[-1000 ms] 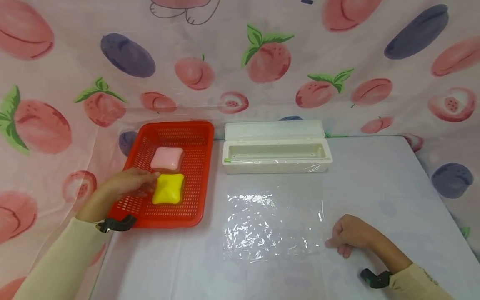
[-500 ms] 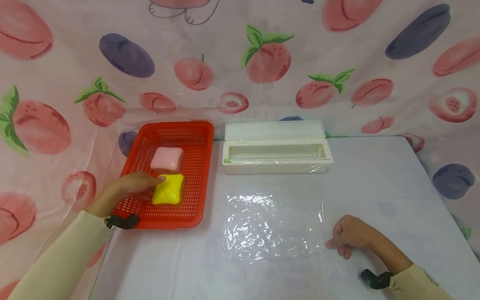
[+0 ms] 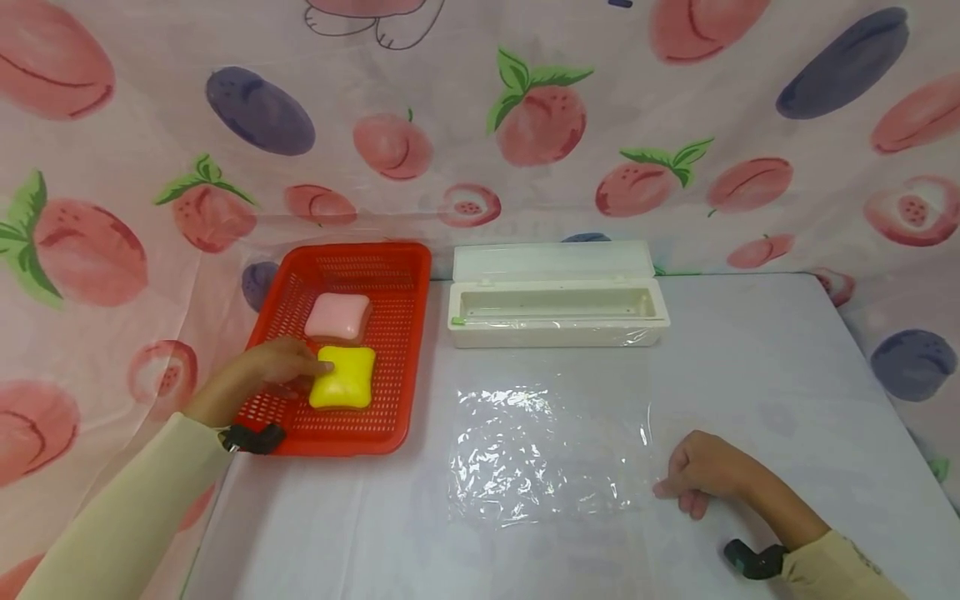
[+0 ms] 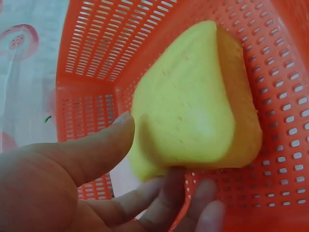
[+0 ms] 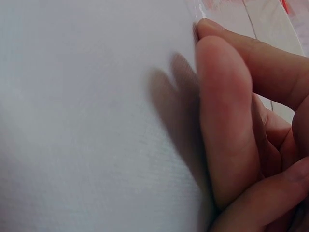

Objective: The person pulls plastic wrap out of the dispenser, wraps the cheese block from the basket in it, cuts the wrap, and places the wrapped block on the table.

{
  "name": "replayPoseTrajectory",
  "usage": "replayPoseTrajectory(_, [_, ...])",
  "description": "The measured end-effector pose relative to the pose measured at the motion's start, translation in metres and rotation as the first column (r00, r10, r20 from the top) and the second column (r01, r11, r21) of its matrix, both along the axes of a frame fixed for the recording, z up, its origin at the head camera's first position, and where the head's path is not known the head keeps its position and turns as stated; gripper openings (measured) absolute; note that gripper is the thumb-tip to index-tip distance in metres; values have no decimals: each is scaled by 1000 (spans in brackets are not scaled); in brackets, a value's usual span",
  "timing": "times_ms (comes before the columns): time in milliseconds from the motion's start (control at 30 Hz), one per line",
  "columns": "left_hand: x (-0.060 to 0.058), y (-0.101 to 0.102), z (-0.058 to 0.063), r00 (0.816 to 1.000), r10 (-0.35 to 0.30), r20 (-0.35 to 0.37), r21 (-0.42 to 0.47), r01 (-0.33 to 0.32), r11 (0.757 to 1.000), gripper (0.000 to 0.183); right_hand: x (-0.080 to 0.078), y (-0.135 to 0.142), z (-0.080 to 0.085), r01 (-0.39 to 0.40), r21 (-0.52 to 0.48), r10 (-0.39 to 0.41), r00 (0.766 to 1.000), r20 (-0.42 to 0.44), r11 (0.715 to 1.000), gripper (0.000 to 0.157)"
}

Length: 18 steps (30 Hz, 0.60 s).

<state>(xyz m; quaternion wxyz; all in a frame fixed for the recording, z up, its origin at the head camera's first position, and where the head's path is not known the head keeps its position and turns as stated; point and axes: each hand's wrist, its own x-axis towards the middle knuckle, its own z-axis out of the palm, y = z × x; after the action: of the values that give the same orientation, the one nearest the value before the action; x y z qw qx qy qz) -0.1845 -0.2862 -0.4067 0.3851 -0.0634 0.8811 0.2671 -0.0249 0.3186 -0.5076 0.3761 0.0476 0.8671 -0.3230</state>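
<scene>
In the head view, my left hand reaches into a red perforated basket. It pinches the near left corner of a yellow pillow-shaped block; the left wrist view shows the thumb on its upper face and fingertips tucked at its underside. Behind it in the basket lies a similar pink block. My right hand rests on the white table with loosely curled fingers, one fingertip by the right edge of a clear plastic film sheet. Whether it touches the film I cannot tell.
A long white cling film dispenser stands behind the film, its translucent lid raised. Film lies over its front edge. A fruit-printed cloth hangs behind the white table.
My left hand has moved right, from beside the yellow block onto its corner, thumb now over its top. The right hand stays put, and the view has shifted slightly.
</scene>
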Motion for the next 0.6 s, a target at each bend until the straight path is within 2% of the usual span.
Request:
replayPoseTrajectory(167, [-5, 4, -4, 1000, -3, -17, -26, 2, 1000, 41, 1, 1, -1, 7, -12, -7, 1000, -6, 1000, 29])
replayPoseTrajectory(300, [-5, 6, -4, 1000, 1, -30, -13, -2, 1000, 38, 3, 2, -1, 7, -22, -7, 1000, -15, 1000, 29])
replayPoseTrajectory(433, [-1, 5, -2, 998, -3, -68, 25, 5, 1000, 34, 4, 3, 0, -1, -40, 0, 1000, -20, 999, 29])
replayPoseTrajectory(600, [8, 2, 3, 990, 24, -142, 72, -14, 997, 32, 3, 3, -1, -16, -60, 14, 1000, -26, 998, 29])
